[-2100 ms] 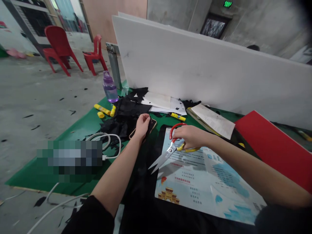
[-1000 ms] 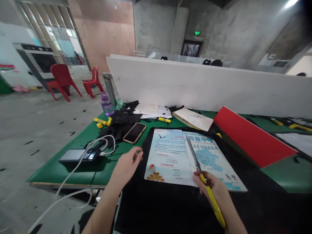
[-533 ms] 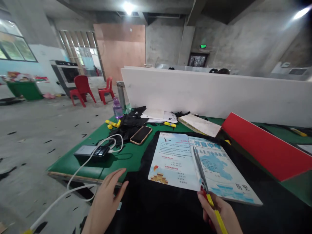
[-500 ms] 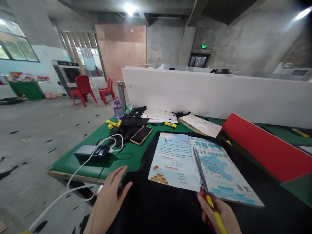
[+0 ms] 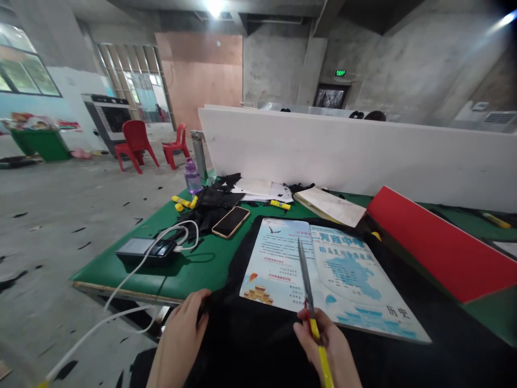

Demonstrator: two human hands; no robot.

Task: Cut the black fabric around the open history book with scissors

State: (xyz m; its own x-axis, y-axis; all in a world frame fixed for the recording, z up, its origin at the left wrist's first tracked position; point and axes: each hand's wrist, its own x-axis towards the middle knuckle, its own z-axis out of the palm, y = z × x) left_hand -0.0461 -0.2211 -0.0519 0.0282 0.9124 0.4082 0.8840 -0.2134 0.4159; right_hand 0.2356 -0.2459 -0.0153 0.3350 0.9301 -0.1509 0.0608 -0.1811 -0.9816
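Note:
A pair of scissors (image 5: pixel 306 280) with yellow-and-red handles is in my right hand (image 5: pixel 325 345), its blades together and pointing away over the open book cover. The spread book (image 5: pixel 347 275), pale blue with printed characters, lies on a large black cloth (image 5: pixel 250 345). At the cloth's left edge, by the table's front corner, is my left hand (image 5: pixel 181 331). Its fingers and thumb close around that edge, though the fingertips are partly lost against the black.
A phone (image 5: pixel 231 222), a power bank (image 5: pixel 145 250) with a white cable, yellow glue sticks (image 5: pixel 280 205) and black scraps (image 5: pixel 218 200) lie on the green table (image 5: pixel 161 288). A purple bottle (image 5: pixel 193 178) stands behind. A red board (image 5: pixel 440 242) leans at right before a white partition (image 5: pixel 343 151).
My right hand has moved left with the scissors, from the book's fold to over its left page. My left hand, open before, has moved right and closed on the cloth's edge.

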